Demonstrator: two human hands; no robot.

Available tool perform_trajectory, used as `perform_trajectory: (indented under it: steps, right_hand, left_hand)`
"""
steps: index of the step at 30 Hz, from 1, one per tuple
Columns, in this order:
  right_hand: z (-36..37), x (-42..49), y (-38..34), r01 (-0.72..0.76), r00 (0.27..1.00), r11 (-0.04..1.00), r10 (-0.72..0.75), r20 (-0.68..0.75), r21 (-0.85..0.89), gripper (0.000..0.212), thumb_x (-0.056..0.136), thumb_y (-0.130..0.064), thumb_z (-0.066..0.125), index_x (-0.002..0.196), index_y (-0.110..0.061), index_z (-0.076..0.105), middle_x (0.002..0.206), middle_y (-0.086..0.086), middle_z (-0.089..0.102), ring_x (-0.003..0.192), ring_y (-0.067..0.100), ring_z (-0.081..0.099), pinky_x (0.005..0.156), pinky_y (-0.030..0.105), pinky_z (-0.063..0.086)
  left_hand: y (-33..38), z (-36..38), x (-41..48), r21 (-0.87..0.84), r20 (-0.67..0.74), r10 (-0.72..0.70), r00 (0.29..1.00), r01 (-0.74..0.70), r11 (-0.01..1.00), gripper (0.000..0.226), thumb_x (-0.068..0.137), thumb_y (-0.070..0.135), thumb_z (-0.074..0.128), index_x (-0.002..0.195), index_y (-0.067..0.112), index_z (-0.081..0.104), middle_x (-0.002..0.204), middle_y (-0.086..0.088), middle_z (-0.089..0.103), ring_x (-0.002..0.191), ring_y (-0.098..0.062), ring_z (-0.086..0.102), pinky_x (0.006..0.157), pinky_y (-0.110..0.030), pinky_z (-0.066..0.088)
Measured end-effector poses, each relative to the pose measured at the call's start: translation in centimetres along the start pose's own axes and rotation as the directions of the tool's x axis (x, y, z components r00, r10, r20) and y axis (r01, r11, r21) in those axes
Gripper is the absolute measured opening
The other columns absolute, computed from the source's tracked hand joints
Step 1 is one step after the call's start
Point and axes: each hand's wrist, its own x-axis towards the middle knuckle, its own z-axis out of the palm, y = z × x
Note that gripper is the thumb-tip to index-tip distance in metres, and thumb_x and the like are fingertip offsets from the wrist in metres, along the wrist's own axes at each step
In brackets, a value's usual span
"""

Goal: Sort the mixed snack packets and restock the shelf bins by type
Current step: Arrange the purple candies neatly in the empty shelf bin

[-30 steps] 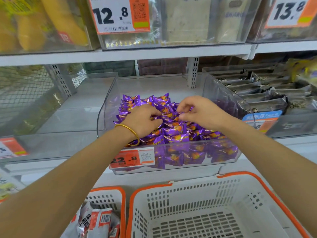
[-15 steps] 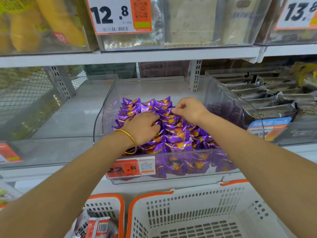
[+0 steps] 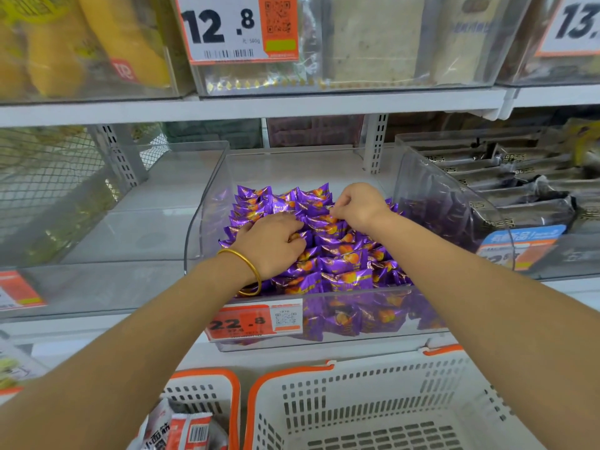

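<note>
Inside the clear bin (image 3: 207,203), we level the purple packets (image 3: 341,267). The right hand (image 3: 357,206) pinches one. The left hand (image 3: 269,245) lies on them, and we cannot tell its grip. Below the bin, red packets (image 3: 191,430) in a basket (image 3: 207,373) await sorting.

A white metal shelf unit (image 3: 552,95) fills the view. Its upper board (image 3: 292,107) runs straight across from 9 to 3 o'clock, a little above centre. The lower board (image 3: 97,329) crosses below centre, from 8 o'clock toward 4 o'clock. A slotted white upright (image 3: 375,142) stands between the boards at 1 o'clock, and a second upright (image 3: 120,157) leans at 10 o'clock. A wire mesh panel (image 3: 42,164) closes the back at 9 o'clock. At 12 o'clock the back wall (image 3: 311,131) is dark and unclear. The light is bright and even, without hard shadows.
</note>
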Motion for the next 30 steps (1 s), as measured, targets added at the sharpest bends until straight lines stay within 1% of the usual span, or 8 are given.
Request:
perform_trajectory:
  steps: [4,8,13,16,20,23,27,30]
  right_hand:
    - [0.2,0.2,-0.2,-0.038,0.999,0.999,0.037,0.012,0.005,0.020,0.091,-0.014,0.060,0.099,0.002,0.067,0.102,0.018,0.067,0.098,0.030,0.062,0.089,0.042,0.052]
    - [0.1,0.2,0.0,-0.074,0.997,0.997,0.073,0.024,0.031,0.024,0.091,-0.018,0.062,0.100,0.004,0.066,0.103,0.019,0.066,0.101,0.031,0.061,0.091,0.041,0.050]
    - [0.1,-0.1,0.2,-0.079,0.997,0.993,0.077,0.019,0.086,0.026,0.091,-0.019,0.062,0.098,0.005,0.068,0.102,0.018,0.067,0.103,0.030,0.061,0.095,0.042,0.047]
    - [0.1,-0.6,-0.1,-0.062,0.998,0.996,0.061,0.016,0.060,0.021,0.092,-0.020,0.060,0.085,-0.001,0.064,0.079,0.011,0.060,0.093,0.028,0.061,0.087,0.036,0.049]
    - [-2.1,-2.6,-0.9,-0.002,0.999,0.997,0.005,-0.038,0.075,0.022,0.093,-0.019,0.058,0.090,0.001,0.065,0.084,0.012,0.065,0.093,0.029,0.063,0.085,0.038,0.051]
    - [-6.0,-9.6,-1.3,0.130,0.988,0.951,-0.100,-0.115,0.282,0.007,0.090,-0.015,0.061,0.089,-0.009,0.065,0.079,0.006,0.066,0.086,0.026,0.065,0.078,0.043,0.055]
    - [-8.1,-21.1,1.4,0.015,0.898,0.891,-0.212,0.386,0.454,0.007,0.085,-0.018,0.064,0.091,-0.014,0.065,0.084,0.007,0.070,0.071,0.016,0.069,0.057,0.029,0.055]
    - [-1.3,-23.1,6.4,-0.098,0.699,0.982,-0.048,0.714,0.163,0.013,0.089,-0.021,0.062,0.100,-0.014,0.064,0.091,0.006,0.068,0.079,0.017,0.069,0.063,0.031,0.058]
  left_hand:
    - [-0.2,-0.1,1.2,0.015,-0.048,0.030,0.998,-0.029,0.999,0.054,0.092,0.038,0.035,0.141,0.015,0.040,0.151,-0.003,0.033,0.141,-0.019,0.024,0.113,-0.048,0.022]
    - [1.0,-0.2,3.4,0.147,0.062,0.052,0.997,-0.061,0.987,0.050,0.101,0.035,0.027,0.149,0.024,0.020,0.158,0.008,0.007,0.146,-0.012,0.001,0.115,-0.056,0.004]
    - [0.5,0.2,4.0,0.283,0.109,0.038,0.993,-0.068,0.957,0.051,0.101,0.042,0.015,0.150,0.026,0.017,0.158,0.011,0.006,0.145,-0.011,-0.001,0.114,-0.058,-0.001]
    - [0.2,0.4,3.9,0.330,0.114,0.035,0.993,-0.072,0.941,0.053,0.101,0.044,0.013,0.150,0.026,0.015,0.158,0.010,0.005,0.146,-0.012,-0.001,0.114,-0.058,-0.001]
    - [0.8,-0.2,3.4,0.203,0.071,0.008,0.997,-0.023,0.979,0.053,0.101,0.044,0.017,0.149,0.025,0.018,0.158,0.006,0.013,0.146,-0.013,0.004,0.115,-0.056,0.003]
    - [2.4,-1.5,-0.6,-0.113,-0.163,0.118,0.980,-0.137,0.984,0.060,0.091,0.048,0.033,0.143,0.017,0.037,0.146,-0.006,0.040,0.136,-0.019,0.031,0.114,-0.040,0.021]
    - [5.2,0.4,-12.5,-0.473,-0.329,0.272,0.904,-0.407,0.781,0.040,0.087,0.035,0.049,0.122,0.019,0.059,0.115,0.008,0.062,0.100,0.001,0.056,0.090,-0.013,0.041]
    - [5.3,6.5,-18.2,-0.494,-0.006,0.250,0.968,-0.220,0.841,0.020,0.090,0.025,0.054,0.106,0.021,0.067,0.100,0.009,0.068,0.085,0.001,0.058,0.073,-0.004,0.040]
